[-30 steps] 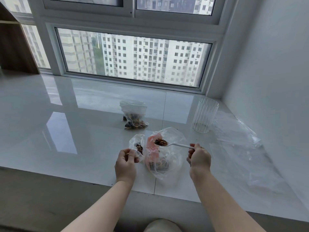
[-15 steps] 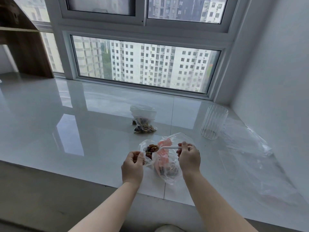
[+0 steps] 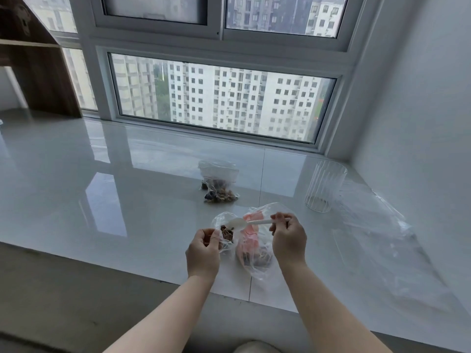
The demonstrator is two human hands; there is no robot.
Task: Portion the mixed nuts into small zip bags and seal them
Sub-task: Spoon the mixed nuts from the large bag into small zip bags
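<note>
On the glossy counter (image 3: 76, 194), the nut sack (image 3: 254, 253) slumps open and could spill. Left hand (image 3: 204, 250) pinches the small bag (image 3: 224, 233); a slack mouth drops nuts. Right hand (image 3: 288, 238) grips the tipped spoon (image 3: 244, 222).

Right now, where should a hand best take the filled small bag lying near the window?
Probably pinch the filled small bag by its empty upper part near the zip strip, coming from above on the window side; the nuts sit heaped at the near end, so the flat top is free.
</note>
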